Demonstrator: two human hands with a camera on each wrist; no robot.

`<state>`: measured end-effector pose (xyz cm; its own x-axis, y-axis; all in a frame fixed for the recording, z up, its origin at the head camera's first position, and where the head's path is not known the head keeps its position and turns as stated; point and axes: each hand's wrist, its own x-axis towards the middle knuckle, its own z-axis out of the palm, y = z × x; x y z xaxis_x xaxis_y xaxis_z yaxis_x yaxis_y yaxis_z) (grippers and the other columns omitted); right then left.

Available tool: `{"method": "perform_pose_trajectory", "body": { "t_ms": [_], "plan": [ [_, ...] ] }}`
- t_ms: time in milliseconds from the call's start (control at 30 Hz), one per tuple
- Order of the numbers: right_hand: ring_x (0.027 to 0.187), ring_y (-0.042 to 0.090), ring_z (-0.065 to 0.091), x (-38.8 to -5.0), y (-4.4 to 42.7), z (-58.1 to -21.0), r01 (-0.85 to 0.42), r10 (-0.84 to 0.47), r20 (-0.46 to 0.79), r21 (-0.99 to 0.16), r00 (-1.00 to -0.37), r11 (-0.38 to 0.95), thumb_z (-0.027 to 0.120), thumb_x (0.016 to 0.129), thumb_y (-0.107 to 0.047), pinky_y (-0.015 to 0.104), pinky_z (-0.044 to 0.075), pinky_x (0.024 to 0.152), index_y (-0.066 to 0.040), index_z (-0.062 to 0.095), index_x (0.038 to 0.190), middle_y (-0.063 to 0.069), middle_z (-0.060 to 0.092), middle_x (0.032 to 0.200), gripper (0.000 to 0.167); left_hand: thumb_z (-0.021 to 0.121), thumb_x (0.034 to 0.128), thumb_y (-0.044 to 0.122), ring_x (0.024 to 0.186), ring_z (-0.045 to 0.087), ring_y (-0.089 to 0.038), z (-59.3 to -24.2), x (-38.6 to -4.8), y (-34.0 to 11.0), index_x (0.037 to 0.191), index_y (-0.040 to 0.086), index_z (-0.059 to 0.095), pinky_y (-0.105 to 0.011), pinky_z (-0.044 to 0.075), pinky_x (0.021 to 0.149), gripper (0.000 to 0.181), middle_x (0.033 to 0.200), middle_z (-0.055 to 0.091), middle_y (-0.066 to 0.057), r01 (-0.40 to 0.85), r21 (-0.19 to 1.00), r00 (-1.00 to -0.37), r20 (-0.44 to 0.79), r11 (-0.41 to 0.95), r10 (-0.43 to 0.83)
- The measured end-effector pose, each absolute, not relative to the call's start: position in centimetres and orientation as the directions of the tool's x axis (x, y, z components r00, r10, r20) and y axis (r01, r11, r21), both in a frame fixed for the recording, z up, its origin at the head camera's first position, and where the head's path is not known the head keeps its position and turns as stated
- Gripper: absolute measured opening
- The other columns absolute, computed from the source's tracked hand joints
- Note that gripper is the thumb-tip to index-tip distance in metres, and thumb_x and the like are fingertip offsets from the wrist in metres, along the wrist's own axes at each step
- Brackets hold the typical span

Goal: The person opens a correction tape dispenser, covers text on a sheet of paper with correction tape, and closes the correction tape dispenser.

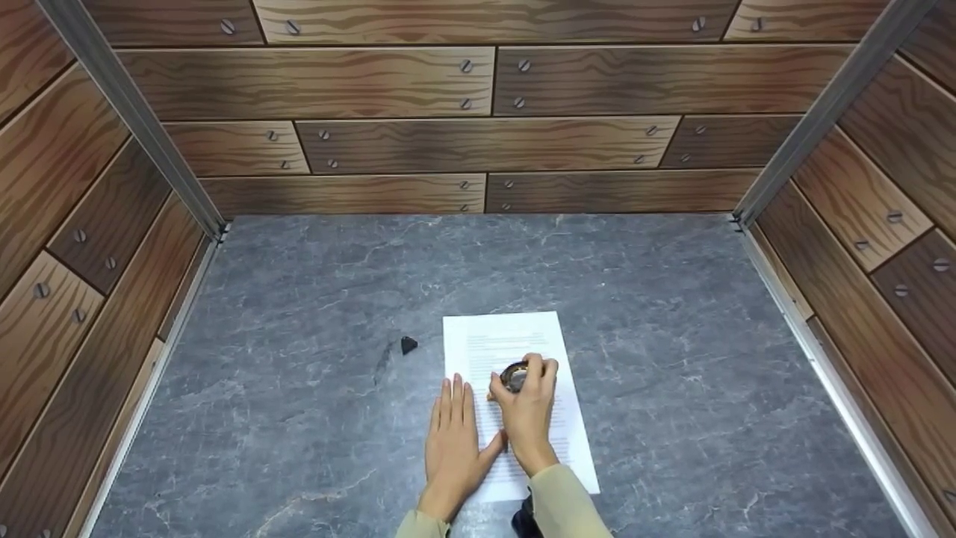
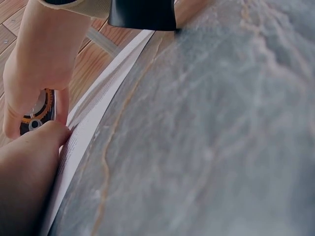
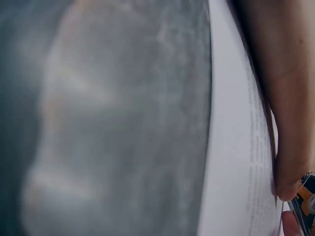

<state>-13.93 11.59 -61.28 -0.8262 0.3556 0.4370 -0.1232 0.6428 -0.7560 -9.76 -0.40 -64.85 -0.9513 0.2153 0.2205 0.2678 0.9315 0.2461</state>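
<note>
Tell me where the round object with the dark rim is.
In the head view, the round object is right of the left hand, held in the right hand over the printed sheet.

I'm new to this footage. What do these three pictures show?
No machine here: a person is working bare-handed. The wide picture comes from a camera worn on the head; the other two come from cameras on the left and right wrists. On the grey marbled surface lie a printed sheet and, to its left, a small black piece. The left hand rests across the sheet's left edge. The right hand holds a round object, dark with orange parts, over the sheet; whether it touches the sheet is unclear.
</note>
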Motion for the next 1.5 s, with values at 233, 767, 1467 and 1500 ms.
{"method": "perform_pose_trajectory", "body": {
  "t_ms": [233,767,1467,1500],
  "plan": [
    [0.097,0.032,0.056,-14.0,11.8,-61.3,-0.127,0.353,0.455,-0.741,-0.818,0.66,0.084,0.078,-0.013,0.044,0.057,0.08,0.0,0.053,0.108,0.014,0.043,0.105,0.045,0.05,0.0914,0.066,0.148,0.022,-0.035,-64.9,-9.7,-0.4,0.15,-0.004,0.037,-0.046,0.023,0.118,0.092,0.159,0.027,-0.02,0.276,0.252,-0.941,0.268,0.928,0.208],
    [0.095,0.03,0.055,-14.2,12.8,-61.2,-0.143,0.313,0.496,-0.684,-0.81,0.715,0.086,0.076,-0.013,0.044,0.057,0.079,-0.004,0.053,0.104,0.013,0.043,0.103,0.044,0.047,0.0931,0.067,0.15,0.015,-0.034,-64.7,-9.7,-0.5,0.152,-0.003,0.032,-0.045,0.018,0.12,0.093,0.162,0.022,-0.019,0.259,0.264,-0.956,0.205,0.929,0.208],
    [0.093,0.035,0.057,-14.3,14.7,-61.1,-0.16,0.3,0.511,-0.675,-0.806,0.72,0.085,0.075,-0.012,0.045,0.058,0.074,0.001,0.056,0.105,0.016,0.044,0.103,0.043,0.049,0.093,0.064,0.15,0.016,-0.035,-64.6,-9.7,-0.5,0.152,-0.004,0.033,-0.045,0.019,0.12,0.091,0.161,0.023,-0.02,0.269,0.264,-0.953,0.213,0.926,0.215],
    [0.094,0.035,0.058,-14.3,14.8,-61.0,-0.158,0.303,0.509,-0.677,-0.806,0.719,0.084,0.076,-0.012,0.046,0.058,0.074,0.001,0.055,0.105,0.016,0.044,0.104,0.043,0.049,0.093,0.064,0.15,0.016,-0.035,-64.6,-9.7,-0.5,0.152,-0.004,0.033,-0.045,0.019,0.12,0.091,0.161,0.023,-0.02,0.269,0.263,-0.953,0.215,0.927,0.215]
  ]
}}
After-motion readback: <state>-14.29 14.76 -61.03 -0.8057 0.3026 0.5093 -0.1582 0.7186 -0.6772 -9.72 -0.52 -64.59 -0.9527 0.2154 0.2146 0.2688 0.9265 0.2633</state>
